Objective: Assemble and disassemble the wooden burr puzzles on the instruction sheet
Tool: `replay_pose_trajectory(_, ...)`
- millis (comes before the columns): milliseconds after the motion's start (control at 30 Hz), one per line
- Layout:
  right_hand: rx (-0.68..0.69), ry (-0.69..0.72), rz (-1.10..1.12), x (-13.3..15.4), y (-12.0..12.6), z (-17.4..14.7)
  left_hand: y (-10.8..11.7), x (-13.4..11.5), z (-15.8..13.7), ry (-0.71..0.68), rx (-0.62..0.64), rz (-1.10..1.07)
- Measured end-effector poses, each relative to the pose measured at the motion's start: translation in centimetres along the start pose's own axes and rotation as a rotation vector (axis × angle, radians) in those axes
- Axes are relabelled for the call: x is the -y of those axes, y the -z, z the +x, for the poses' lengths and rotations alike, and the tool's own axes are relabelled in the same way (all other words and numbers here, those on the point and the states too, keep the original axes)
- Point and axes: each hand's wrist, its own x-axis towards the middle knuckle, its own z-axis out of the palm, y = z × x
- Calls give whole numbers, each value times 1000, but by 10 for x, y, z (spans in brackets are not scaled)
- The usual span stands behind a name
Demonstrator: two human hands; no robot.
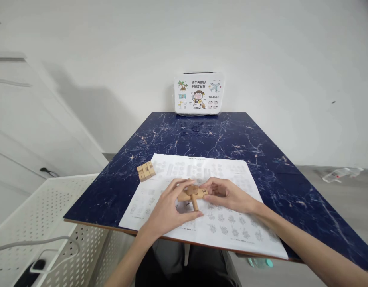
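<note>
Several interlocking wooden puzzle pieces (192,192) form a small cross-shaped assembly, held low over a printed paper sheet (232,171). One bar pointing right carries a black number 2, and another bar points toward me. My left hand (169,205) curves around the assembly's left side, fingers over its far end and thumb beside the near bar's tip. With closed fingers, my right hand (227,194) pinches the end of the numbered bar. A separate wooden puzzle block (146,171) lies at the sheet's far left corner, near neither hand.
The sheet, printed with small diagrams, lies on a dark blue marbled table (196,135). A white case with cartoon prints (198,94) stands at the table's back, against the wall. On the left is a white perforated cart (37,207) with a cable (37,242).
</note>
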Motion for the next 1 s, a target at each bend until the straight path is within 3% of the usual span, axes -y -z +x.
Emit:
replay_pose_trajectory(433,-3,-11,-14,-2,1,1,11,6,-7,-33,112,1)
replay_pose_trajectory(1000,-2,16,-33,-4,2,1,9,11,-12,-5,131,60)
